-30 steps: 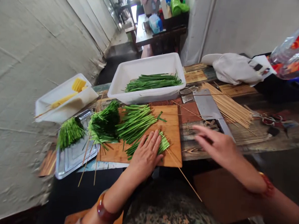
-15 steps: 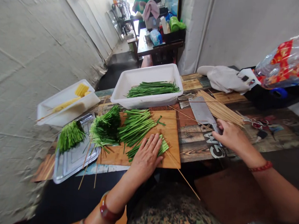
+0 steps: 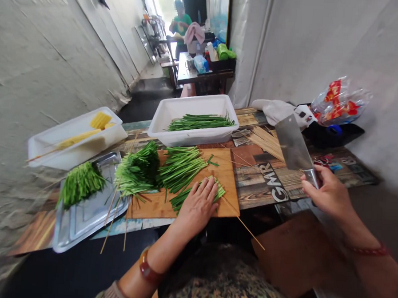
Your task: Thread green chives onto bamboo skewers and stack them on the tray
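My left hand (image 3: 197, 209) lies flat, fingers stretched, on a small bundle of cut garlic chives (image 3: 180, 202) on the wooden cutting board (image 3: 230, 173). A bamboo skewer (image 3: 252, 234) sticks out of that bundle past the board's front edge. Off to the right, my right hand (image 3: 332, 191) grips the handle of a cleaver (image 3: 294, 145), held above the table with its blade pointing up and away. Loose chives (image 3: 184, 166) lie on the board beyond my left hand. A thicker pile of skewered chives (image 3: 138, 168) sits at the board's left side.
At left, a metal tray (image 3: 81, 227) holds skewered chives (image 3: 84, 183). Behind stand a white tub (image 3: 191, 140) of chives and a white container (image 3: 75, 153) with yellow skewered food. Bamboo skewers (image 3: 268, 141) and a white cap (image 3: 277, 112) lie at right. A person (image 3: 181, 26) stands far back.
My right hand has lifted the cleaver off the table and moved it right, tilting the blade up. My left hand stays on the chives. The camera view has shifted slightly.
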The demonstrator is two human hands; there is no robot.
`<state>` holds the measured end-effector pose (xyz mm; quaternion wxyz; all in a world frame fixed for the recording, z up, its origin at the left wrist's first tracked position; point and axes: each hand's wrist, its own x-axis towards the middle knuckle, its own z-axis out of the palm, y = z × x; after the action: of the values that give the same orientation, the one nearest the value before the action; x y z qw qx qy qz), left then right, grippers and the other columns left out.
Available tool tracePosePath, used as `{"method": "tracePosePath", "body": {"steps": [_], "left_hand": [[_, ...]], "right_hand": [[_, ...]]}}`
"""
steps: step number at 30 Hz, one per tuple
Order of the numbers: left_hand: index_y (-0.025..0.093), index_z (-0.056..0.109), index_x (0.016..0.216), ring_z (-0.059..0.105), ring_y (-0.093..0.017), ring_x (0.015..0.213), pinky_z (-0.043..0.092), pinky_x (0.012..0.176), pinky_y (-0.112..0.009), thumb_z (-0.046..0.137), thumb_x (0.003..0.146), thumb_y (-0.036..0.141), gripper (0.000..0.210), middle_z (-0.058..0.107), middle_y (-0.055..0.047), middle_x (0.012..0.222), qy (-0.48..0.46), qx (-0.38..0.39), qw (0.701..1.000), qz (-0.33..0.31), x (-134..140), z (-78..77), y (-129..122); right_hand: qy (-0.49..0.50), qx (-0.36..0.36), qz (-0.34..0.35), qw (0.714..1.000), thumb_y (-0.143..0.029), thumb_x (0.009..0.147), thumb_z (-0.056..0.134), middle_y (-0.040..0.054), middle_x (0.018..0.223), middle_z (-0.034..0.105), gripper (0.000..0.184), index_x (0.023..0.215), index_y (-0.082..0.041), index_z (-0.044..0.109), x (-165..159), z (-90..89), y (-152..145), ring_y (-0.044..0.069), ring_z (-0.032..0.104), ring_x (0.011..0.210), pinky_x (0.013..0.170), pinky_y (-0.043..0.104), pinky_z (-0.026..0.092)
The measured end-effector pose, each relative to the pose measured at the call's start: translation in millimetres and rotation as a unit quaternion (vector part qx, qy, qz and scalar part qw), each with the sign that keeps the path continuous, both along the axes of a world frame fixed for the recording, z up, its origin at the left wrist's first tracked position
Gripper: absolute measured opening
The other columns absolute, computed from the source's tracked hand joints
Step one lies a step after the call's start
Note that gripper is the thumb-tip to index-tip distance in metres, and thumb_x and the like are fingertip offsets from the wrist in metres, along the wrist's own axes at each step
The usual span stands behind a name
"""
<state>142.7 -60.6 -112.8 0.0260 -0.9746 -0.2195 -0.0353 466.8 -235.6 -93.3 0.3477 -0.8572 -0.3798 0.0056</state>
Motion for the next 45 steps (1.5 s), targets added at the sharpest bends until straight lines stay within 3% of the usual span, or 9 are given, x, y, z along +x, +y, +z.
{"method": "tracePosePath", "body": {"steps": [2,5,9,14,21,24,27,37,45], "left_hand": [[0.012,0.044,0.143,0.037,-0.031,0.142,0.034,0.115,-0.048,0.051,0.094,0.031,0.053,0.036,-0.014,0.155,-0.006,-0.004,1.0,0.004,0,0.4,0],[0.013,0.045,0.142,0.036,-0.031,0.142,0.034,0.114,-0.048,0.053,0.093,0.031,0.053,0.036,-0.015,0.155,-0.008,-0.018,1.0,0.005,-1,3.7,0],[0.012,0.045,0.141,0.036,-0.031,0.142,0.035,0.114,-0.049,0.054,0.093,0.029,0.052,0.037,-0.017,0.154,-0.018,-0.027,0.999,-0.007,-1,6.9,2],[0.011,0.049,0.137,0.04,-0.032,0.14,0.037,0.112,-0.051,0.051,0.094,0.027,0.046,0.043,-0.018,0.15,-0.022,-0.026,0.999,-0.014,0,5.8,2],[0.009,0.05,0.137,0.042,-0.033,0.138,0.037,0.112,-0.049,0.047,0.095,0.026,0.046,0.044,-0.016,0.15,-0.001,-0.017,1.0,-0.018,3,9.5,-2],[0.008,0.05,0.137,0.042,-0.034,0.138,0.037,0.113,-0.049,0.049,0.094,0.026,0.047,0.044,-0.016,0.151,-0.002,-0.023,1.0,-0.017,2,9.3,-1],[0.008,0.05,0.137,0.041,-0.034,0.138,0.036,0.113,-0.049,0.05,0.093,0.026,0.048,0.044,-0.016,0.151,-0.009,-0.032,0.999,-0.017,2,8.0,0],[0.008,0.052,0.135,0.043,-0.035,0.137,0.037,0.113,-0.048,0.051,0.092,0.028,0.047,0.047,-0.017,0.148,-0.011,-0.047,0.999,-0.022,2,8.5,3],[0.009,0.052,0.135,0.043,-0.034,0.136,0.038,0.112,-0.048,0.048,0.094,0.028,0.045,0.047,-0.017,0.148,-0.026,-0.052,0.998,-0.034,1,5.6,6]], "right_hand": [[-0.1,-0.018,0.02,0.995,-0.033,0.083,0.056,0.0132,0.1,0.071,0.041,0.12,-0.016,0.059,-1,11.2,-3,0.026,0.067,0.082,0.076,0.038,0.051],[-0.097,0.006,0.023,0.995,-0.037,0.085,0.056,0.0125,0.103,0.071,0.045,0.125,-0.017,0.059,-18,26.4,-6,0.025,0.067,0.081,0.076,0.037,0.051],[0.074,0.075,0.069,0.992,-0.041,0.085,0.06,0.0047,0.087,0.068,0.044,0.124,-0.021,0.054,-59,37.5,-13,0.019,0.064,0.067,0.065,0.032,0.051],[0.272,-0.046,0.262,0.925,-0.039,0.098,0.041,-0.0054,0.058,0.053,0.031,0.118,-0.018,0.051,-99,44.2,-14,0.014,0.052,0.046,0.05,0.026,0.044],[0.166,-0.144,0.35,0.911,-0.032,0.099,0.035,0.0003,0.056,0.062,0.05,0.139,-0.006,0.047,-117,48.0,5,0.019,0.064,0.053,0.055,0.029,0.053],[0.108,-0.134,0.369,0.913,-0.029,0.097,0.038,0.0131,0.09,0.075,0.047,0.137,-0.007,0.051,-122,42.7,10,0.023,0.073,0.088,0.078,0.033,0.058],[0.069,-0.119,0.379,0.915,-0.026,0.097,0.039,0.0179,0.122,0.069,0.046,0.138,-0.009,0.05,-125,36.2,11,0.024,0.068,0.108,0.092,0.036,0.055],[0.047,-0.114,0.385,0.915,-0.019,0.096,0.039,0.014,0.124,0.068,0.044,0.139,-0.014,0.049,-134,41.7,19,0.023,0.068,0.11,0.092,0.036,0.057],[0.004,-0.167,0.405,0.899,-0.017,0.096,0.034,0.0205,0.118,0.069,0.044,0.136,-0.006,0.047,-131,35.9,24,0.029,0.071,0.1,0.083,0.043,0.06]]}}
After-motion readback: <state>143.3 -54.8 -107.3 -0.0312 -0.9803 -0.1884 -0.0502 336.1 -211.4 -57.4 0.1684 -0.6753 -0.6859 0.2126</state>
